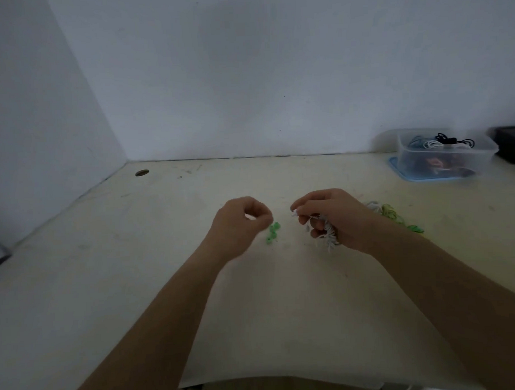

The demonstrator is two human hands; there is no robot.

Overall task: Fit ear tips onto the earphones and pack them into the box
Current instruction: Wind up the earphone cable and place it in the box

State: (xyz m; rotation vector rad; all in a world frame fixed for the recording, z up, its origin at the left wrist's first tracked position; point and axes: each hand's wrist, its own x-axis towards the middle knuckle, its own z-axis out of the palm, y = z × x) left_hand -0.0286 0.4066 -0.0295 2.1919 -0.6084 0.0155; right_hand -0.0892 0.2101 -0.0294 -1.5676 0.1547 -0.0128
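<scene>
From over the person's shoulder, the right hand (pixel 331 218) is curled round a coiled bundle of white earphones (pixel 329 234), with one white earbud (pixel 295 213) pinched at its fingertips. The left hand (pixel 241 223) hovers just beside it, thumb and forefinger drawn together; it is too blurred to tell whether they hold anything. Green ear tips (pixel 272 232) lie on the pale table (pixel 283 310) between the hands. More cables (pixel 389 213) lie behind the right wrist. The clear box (pixel 446 159) sits far right, against the wall.
</scene>
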